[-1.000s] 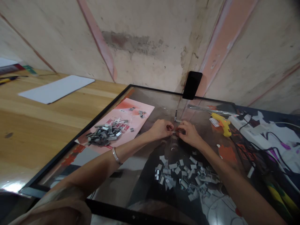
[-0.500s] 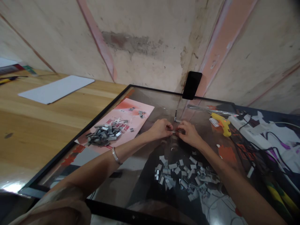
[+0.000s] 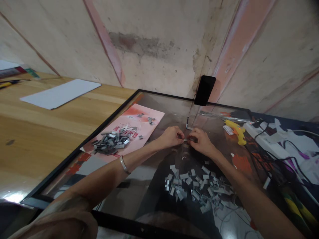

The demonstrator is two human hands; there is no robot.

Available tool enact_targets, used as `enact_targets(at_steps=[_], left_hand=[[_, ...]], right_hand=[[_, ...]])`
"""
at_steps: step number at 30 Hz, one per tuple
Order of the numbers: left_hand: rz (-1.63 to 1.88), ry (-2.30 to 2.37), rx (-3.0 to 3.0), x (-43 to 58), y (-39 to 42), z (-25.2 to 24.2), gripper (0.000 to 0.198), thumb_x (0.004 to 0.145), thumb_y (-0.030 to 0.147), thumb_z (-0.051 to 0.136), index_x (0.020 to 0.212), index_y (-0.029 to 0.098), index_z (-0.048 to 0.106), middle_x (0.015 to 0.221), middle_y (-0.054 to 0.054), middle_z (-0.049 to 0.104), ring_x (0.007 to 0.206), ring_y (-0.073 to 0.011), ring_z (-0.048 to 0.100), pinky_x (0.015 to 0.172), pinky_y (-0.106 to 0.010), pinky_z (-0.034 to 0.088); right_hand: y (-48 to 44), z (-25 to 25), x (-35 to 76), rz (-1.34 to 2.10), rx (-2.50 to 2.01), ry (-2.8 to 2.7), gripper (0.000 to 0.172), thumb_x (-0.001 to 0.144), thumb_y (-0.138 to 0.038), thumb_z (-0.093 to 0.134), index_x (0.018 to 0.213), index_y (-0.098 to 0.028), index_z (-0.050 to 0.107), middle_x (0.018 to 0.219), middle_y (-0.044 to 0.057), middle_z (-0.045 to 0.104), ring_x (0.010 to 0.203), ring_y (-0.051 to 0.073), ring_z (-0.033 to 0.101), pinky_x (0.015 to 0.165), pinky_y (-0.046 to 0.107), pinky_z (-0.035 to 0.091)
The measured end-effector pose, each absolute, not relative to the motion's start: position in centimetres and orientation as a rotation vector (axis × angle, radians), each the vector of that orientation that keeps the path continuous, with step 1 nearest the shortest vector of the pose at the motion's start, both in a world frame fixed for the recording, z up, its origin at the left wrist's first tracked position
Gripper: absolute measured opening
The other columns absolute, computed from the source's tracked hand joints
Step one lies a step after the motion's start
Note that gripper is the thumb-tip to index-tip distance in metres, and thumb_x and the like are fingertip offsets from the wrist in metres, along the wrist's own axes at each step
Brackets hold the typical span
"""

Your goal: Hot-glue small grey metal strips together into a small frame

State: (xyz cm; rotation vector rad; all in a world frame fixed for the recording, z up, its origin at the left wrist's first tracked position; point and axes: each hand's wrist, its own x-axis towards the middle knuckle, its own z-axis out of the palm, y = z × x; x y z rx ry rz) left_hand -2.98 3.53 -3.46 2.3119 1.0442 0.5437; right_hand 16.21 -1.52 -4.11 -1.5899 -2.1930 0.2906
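Observation:
My left hand and my right hand meet over a black-framed glass panel. Both are closed in a pinch on one small grey metal piece held between their fingertips. A silver bracelet circles my left wrist. Just beyond the hands a small upright metal bit stands on the glass. Loose flat grey pieces lie scattered on the glass under my right forearm. A heap of darker grey pieces rests on a pink printed sheet to the left.
A black phone leans on the wall behind the panel. A yellow glue gun, a white power strip and tangled cables lie at the right. White paper rests on the wooden table at the left.

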Motion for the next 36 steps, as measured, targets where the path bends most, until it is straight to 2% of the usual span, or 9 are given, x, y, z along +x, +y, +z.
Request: enact_targets(at_steps=[36], left_hand=[[0.578, 1.042, 2.294, -2.94, 3.74, -4.06, 0.017, 0.067, 0.019, 0.064, 0.080, 0.018, 0.074, 0.080, -0.001, 0.070, 0.069, -0.0120, 0.060, 0.064, -0.021, 0.043]], right_hand=[[-1.30, -4.44, 16.30, 0.311, -1.549, -2.186, 0.014, 0.074, -0.021, 0.059, 0.085, -0.023, 0.067, 0.092, 0.004, 0.059, 0.089, 0.020, 0.055, 0.078, 0.032, 0.041]])
